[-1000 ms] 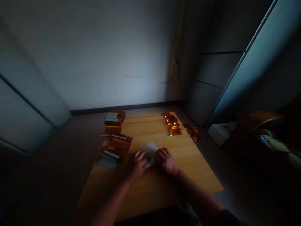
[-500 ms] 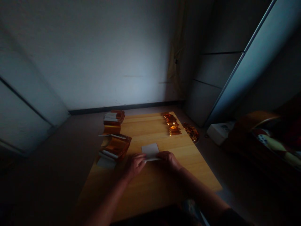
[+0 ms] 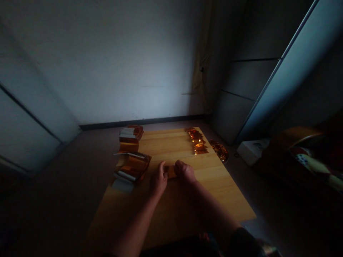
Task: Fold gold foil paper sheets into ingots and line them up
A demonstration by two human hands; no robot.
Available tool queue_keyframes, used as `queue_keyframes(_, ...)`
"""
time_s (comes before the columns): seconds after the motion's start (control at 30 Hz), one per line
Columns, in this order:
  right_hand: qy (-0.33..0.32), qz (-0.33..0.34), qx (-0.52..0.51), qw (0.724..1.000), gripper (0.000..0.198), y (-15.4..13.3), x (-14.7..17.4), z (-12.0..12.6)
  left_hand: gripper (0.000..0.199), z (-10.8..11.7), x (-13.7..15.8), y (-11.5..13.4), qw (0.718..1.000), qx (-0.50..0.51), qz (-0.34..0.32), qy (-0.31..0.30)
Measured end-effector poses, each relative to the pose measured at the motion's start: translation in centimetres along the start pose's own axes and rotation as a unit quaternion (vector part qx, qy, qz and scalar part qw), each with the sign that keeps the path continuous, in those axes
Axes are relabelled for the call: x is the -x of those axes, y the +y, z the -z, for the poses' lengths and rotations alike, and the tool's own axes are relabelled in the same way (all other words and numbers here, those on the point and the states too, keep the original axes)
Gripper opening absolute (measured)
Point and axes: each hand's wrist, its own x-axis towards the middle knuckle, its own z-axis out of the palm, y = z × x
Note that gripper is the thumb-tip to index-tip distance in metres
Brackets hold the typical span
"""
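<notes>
A folded piece of gold foil paper lies low over the middle of the wooden table, its coppery side showing. My left hand is at its left end, thumb and fingers closed about the edge. At the right end, my right hand has its fingers curled in and closed on the paper. The exact fingertip contact is too dark to make out. Left of my hands lies a stack of foil sheets with white undersides, somewhat curled.
More foil sheets lie at the table's far left corner. A row of shiny folded foil pieces runs along the far right edge. Beyond that edge, a heap of foil pieces sits lower down. A white box stands on the floor.
The paper showed its pale side, open and flat, half a second ago; now it is folded narrower with the gold side out. Both hands have moved slightly forward and turned around its ends.
</notes>
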Motion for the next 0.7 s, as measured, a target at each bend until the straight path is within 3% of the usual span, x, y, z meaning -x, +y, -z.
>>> queue_keyframes(0.2,0.007,-0.014,-0.004,1.000,0.015,0.4,-0.9,-0.8,0.041,-0.1,0.3,0.7,0.993,-0.110,-0.032,-0.006)
queue_keyframes(0.37,-0.008,-0.023,-0.020,1.000,0.012,-0.1,-1.5,-0.9,0.041,0.0,0.3,1.2,0.971,-0.223,-0.002,-0.086)
queue_keyframes(0.53,-0.027,-0.061,-0.021,0.998,0.023,0.3,-1.6,0.1,0.043,0.2,0.0,1.2,0.965,-0.233,0.015,-0.119)
queue_keyframes(0.7,-0.024,-0.045,-0.035,0.998,0.024,1.2,-1.1,0.3,0.044,0.3,-0.2,1.5,0.958,-0.255,0.034,-0.130)
